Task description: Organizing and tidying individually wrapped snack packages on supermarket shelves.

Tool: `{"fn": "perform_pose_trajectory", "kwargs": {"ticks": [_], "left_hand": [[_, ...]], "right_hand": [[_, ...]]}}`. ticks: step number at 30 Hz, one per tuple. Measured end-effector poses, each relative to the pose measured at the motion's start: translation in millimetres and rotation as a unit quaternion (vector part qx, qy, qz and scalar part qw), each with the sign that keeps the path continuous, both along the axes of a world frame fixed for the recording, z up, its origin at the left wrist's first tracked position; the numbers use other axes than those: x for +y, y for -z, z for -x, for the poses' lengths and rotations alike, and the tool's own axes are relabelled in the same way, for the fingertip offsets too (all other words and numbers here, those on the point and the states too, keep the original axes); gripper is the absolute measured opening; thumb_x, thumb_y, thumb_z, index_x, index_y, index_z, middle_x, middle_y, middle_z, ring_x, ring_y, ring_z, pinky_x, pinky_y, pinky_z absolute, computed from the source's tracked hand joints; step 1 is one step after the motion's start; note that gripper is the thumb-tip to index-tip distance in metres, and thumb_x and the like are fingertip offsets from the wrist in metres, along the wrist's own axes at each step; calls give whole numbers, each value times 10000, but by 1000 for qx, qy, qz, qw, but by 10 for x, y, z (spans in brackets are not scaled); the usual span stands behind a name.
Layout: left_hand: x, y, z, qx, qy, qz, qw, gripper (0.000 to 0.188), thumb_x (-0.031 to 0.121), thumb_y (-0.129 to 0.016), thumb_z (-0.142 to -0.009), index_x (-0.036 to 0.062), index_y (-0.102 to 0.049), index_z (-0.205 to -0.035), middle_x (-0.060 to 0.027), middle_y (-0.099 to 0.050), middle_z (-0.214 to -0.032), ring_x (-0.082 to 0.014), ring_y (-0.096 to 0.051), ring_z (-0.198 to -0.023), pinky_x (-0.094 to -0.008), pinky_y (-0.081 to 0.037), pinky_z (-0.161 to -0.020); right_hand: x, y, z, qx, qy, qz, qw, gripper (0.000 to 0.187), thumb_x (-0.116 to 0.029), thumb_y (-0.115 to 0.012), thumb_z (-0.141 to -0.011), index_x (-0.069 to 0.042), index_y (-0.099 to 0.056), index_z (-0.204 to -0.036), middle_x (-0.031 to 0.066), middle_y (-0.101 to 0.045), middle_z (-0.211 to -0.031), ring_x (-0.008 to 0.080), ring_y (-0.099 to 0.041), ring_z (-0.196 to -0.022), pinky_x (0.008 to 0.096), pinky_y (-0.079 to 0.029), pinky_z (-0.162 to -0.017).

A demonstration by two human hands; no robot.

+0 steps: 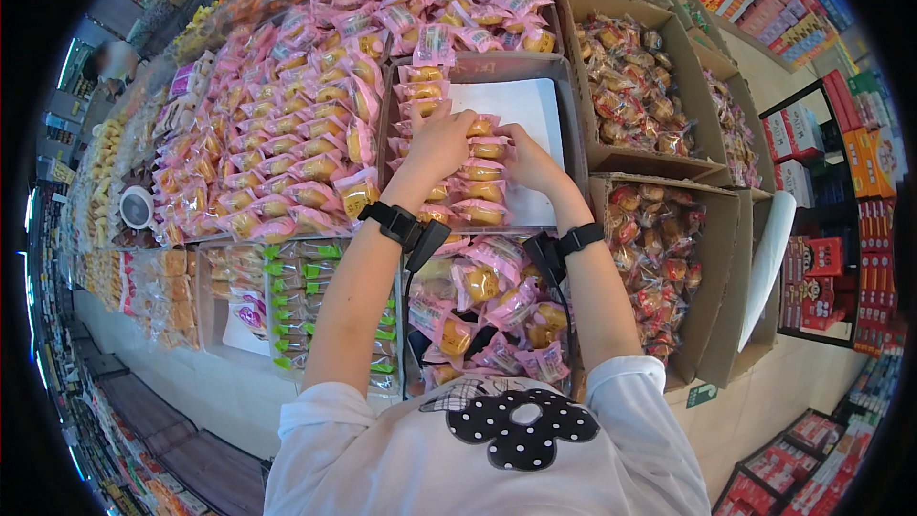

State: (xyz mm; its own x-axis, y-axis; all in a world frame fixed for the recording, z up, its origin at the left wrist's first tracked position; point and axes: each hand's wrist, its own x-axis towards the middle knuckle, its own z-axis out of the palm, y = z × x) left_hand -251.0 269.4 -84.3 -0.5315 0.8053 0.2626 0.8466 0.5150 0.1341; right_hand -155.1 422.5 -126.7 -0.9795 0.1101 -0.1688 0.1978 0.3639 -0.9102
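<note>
A grey plastic bin [567,96] with a white sheet [535,100] on its bottom holds two rows of small yellow cakes in pink clear wrappers. My left hand [439,141] reaches over the rows, its fingers bent at the left end of a wrapped cake [485,126]. Against the right end of the same cake press the fingers of my right hand [531,161], closed on the wrapper edge. Some fingertips are hidden by the hands. Below the bin, a loose heap of the same wrapped cakes [480,284] lies close to my body.
Left of the bin spreads a big display of pink-wrapped cakes [287,148]. On the right stand cardboard boxes [707,158] of wrapped snacks. Green-edged packets [330,311] sit near my left forearm. A shelf rack [829,229] with red cartons is farther right.
</note>
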Motion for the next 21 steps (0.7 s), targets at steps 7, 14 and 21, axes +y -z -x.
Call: {"fn": "perform_pose_trajectory", "kwargs": {"ticks": [7, 14, 21], "left_hand": [[-25, 36, 8, -52, -8, 17, 998, 352, 43, -493, -747, 142, -525, -1084, -130, -568, -1041, -259, -441, -1133, -573, -143, -959], [-21, -69, -31, -99, 3, 13, 995, 402, -2, -467, -751, 161, -532, -1113, -60, -588, -1044, -229, -510, -1024, -491, -217, -914], [-42, 115, -15, -24, 35, -44, 998, 385, -5, -473, -754, 165, -556, -1089, -10, -597, -1026, -201, -513, -1006, -453, -223, -915]], "right_hand": [[-105, -106, -3, 84, 115, 178, 974, 761, 137, -430, -694, -93, -167, -1370, 214, -318, -1337, 286, -453, -1127, 304, -410, -871], [-103, 25, 50, 82, 40, 197, 976, 719, 134, -423, -740, -99, -175, -1373, 164, -326, -1338, 254, -464, -1097, 280, -427, -835], [-72, 1, 59, 44, 43, 140, 988, 597, 67, -492, -801, -81, -275, -1337, 168, -387, -1277, 236, -444, -1124, 293, -413, -891]]}}
